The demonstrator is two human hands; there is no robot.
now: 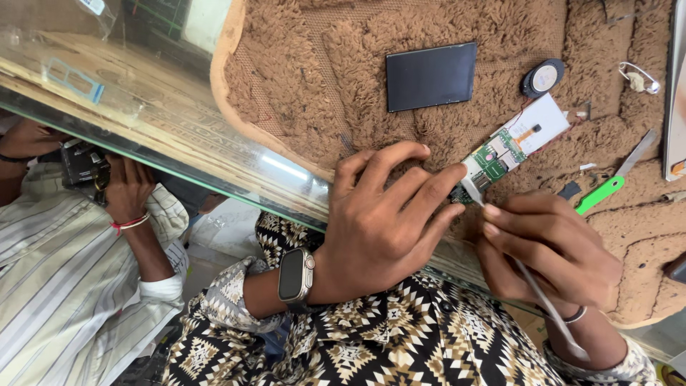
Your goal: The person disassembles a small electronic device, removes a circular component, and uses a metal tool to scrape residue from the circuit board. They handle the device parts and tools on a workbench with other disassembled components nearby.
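Observation:
A small green circuit board (500, 156) with a white panel attached lies on a brown fuzzy mat (300, 78). My left hand (386, 214), with a smartwatch on its wrist, presses its fingertips onto the board's near end. My right hand (550, 250) grips a thin metal tool like tweezers (532, 282). The tool's tip touches the board's near edge, right beside my left fingertips.
A dark rectangular panel (431, 75), a round speaker (543, 77), a safety pin (638, 76) and a green-handled blade (604, 191) lie on the mat. A glass counter edge (143, 154) runs across the left. Another person in a striped shirt (64, 271) holds a dark device (82, 166).

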